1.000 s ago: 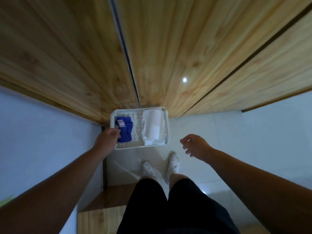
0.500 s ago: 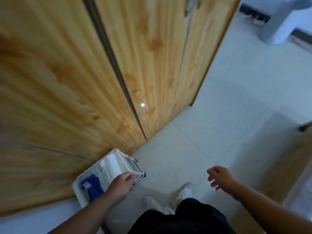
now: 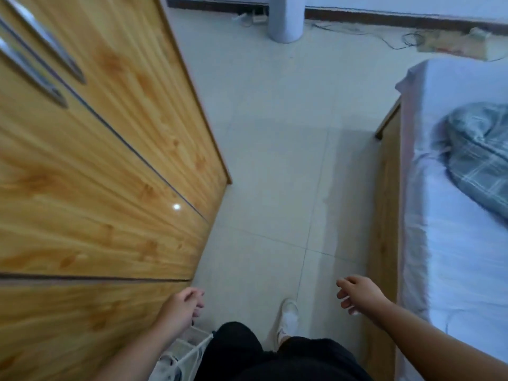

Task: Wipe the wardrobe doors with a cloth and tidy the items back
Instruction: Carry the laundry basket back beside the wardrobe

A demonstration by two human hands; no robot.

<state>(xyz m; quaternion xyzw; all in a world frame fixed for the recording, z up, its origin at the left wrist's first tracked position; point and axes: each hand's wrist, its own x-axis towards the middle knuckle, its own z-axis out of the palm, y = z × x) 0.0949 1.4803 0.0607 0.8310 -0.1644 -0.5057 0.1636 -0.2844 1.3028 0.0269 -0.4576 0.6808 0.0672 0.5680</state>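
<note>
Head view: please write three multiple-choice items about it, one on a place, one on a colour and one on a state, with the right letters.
1. Where does the plaid blanket lie?
A. on the bed
B. on a chair
C. in a drawer

2. What colour is the visible shoe?
A. black
B. white
C. red

3. The wardrobe doors are:
A. wide open
B. shut
C. taken off

Key:
1 A: the blanket rests on the bed's pale sheet.
2 B: the shoe is white against the tiles.
3 B: the doors lie flush, with only thin seams between them.
</note>
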